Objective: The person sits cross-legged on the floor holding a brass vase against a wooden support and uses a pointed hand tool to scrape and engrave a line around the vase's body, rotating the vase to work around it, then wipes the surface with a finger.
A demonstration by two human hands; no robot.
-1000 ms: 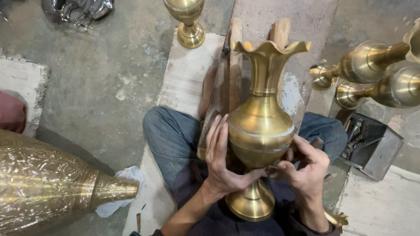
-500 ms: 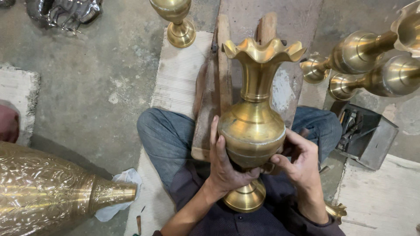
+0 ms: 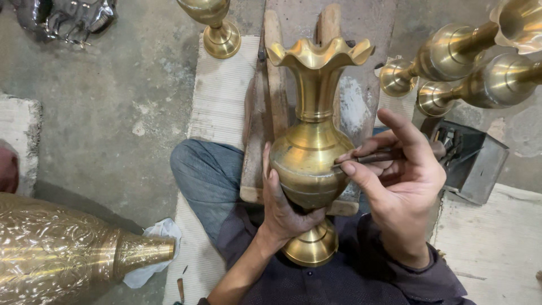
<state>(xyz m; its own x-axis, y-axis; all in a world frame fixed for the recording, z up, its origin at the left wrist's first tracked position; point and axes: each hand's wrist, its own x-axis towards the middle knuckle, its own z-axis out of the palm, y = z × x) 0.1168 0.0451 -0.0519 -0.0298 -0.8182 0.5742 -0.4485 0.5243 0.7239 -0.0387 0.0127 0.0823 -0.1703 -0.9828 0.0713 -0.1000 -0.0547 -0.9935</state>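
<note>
Two hands are on the brass vase (image 3: 309,164), which rests upright against my lap and the wooden block (image 3: 271,113) behind it. A second ago both palms cupped the belly; now only the left hand (image 3: 282,203) cradles it from below, fingers wrapped around the lower curve. The right hand (image 3: 403,181) has come off the metal and its fingers are closed on a slim dark-handled tool (image 3: 370,158), tip touching the vase's shoulder. I judge that positioning has given way to surface work. More brass vases (image 3: 468,68) lie at upper right.
</note>
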